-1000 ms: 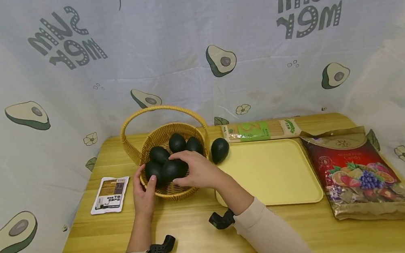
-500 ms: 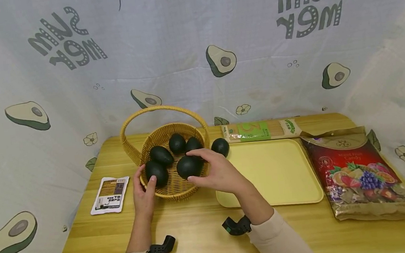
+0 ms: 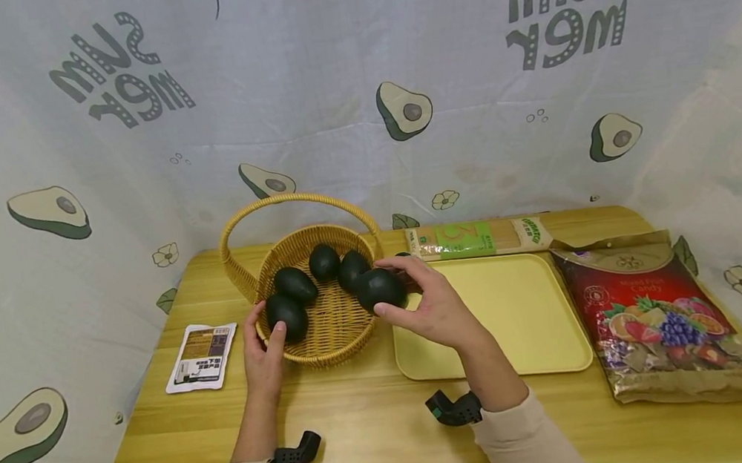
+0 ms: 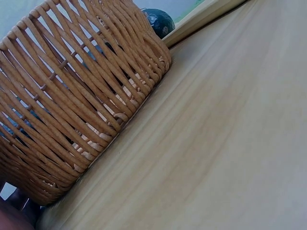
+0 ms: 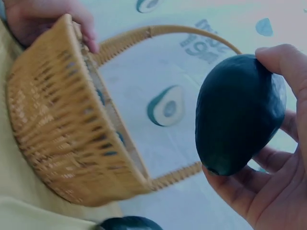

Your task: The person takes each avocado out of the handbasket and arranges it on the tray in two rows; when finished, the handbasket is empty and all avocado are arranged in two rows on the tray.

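Above the right rim of the wicker basket point(image 3: 323, 360), my right hand point(image 3: 442, 310) holds a dark green avocado point(image 3: 380, 290) between thumb and fingers. The right wrist view shows this avocado point(image 5: 240, 115) lifted beside the basket. My left hand point(image 3: 264, 365) grips the basket's left rim, thumb inside near an avocado point(image 3: 287, 317). Several avocados lie in the basket, among them one point(image 3: 295, 284) at the left and one point(image 3: 324, 262) at the back. Another avocado point(image 5: 132, 224) sits at the yellow tray's point(image 3: 491, 365) left edge, mostly hidden behind my right hand in the head view.
Behind the tray lies a pack of noodles point(image 3: 479, 239). A large red candy bag point(image 3: 661, 315) lies to the tray's right. A small white packet point(image 3: 202, 356) is left of the basket. The basket's tall handle point(image 3: 294, 196) arches over its back.
My right hand has lifted the avocado from the basket's front middle and carried it right, over the rim toward the tray. The left hand has stayed on the rim.
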{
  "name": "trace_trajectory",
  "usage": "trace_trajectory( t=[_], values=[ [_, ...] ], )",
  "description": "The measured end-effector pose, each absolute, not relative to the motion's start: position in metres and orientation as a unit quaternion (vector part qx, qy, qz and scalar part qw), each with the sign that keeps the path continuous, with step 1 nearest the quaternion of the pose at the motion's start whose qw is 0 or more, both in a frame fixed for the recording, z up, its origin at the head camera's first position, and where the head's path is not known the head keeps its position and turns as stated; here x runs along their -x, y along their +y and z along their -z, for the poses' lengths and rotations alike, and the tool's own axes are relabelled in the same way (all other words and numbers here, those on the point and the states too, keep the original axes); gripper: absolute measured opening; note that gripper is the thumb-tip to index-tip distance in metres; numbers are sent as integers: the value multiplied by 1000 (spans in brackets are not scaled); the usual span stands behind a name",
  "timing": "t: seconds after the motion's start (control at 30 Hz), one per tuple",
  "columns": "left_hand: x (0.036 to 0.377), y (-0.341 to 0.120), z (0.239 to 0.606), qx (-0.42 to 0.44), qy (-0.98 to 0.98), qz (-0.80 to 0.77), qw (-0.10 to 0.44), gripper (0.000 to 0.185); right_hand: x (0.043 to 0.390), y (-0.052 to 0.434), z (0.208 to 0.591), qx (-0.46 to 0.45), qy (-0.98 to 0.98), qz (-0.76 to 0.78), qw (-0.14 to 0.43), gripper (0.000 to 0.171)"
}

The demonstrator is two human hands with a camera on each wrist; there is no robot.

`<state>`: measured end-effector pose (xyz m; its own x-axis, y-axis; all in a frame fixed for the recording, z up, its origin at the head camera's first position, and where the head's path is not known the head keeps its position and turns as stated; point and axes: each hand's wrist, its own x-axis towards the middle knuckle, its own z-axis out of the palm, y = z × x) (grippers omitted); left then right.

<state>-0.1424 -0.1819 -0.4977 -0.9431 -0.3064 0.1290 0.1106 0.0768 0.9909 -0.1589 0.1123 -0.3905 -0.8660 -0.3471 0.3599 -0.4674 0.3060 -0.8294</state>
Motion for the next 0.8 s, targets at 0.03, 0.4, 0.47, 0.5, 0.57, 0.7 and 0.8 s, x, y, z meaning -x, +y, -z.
trace_trajectory(
  t=[0.03, 0.4, 0.47, 0.5, 0.57, 0.7, 0.8],
  values=[
    [142, -182, 498, -68, -718, 676, 155, 51, 159, 115, 390, -250, -806, -534, 60, 57],
    [142, -183, 499, -66, -719, 673, 160, 51, 168, 151, 392, -190, -799, -569, 25, 47],
    [142, -183, 499, -64, -719, 674, 159, 51, 170, 157, 392, -170, -808, -564, 23, 46],
    [141, -183, 499, -63, -718, 675, 159, 51, 170, 160, 392, -159, -812, -561, 22, 47],
    [141, -183, 500, -62, -718, 675, 158, 52, 172, 165, 393, -138, -819, -557, 16, 49],
    [142, -183, 500, -61, -717, 676, 158, 51, 175, 176, 396, -97, -820, -564, -5, 60],
    [142, -182, 500, -61, -715, 679, 157, 51, 177, 184, 399, -74, -820, -567, -16, 72]
  ],
)
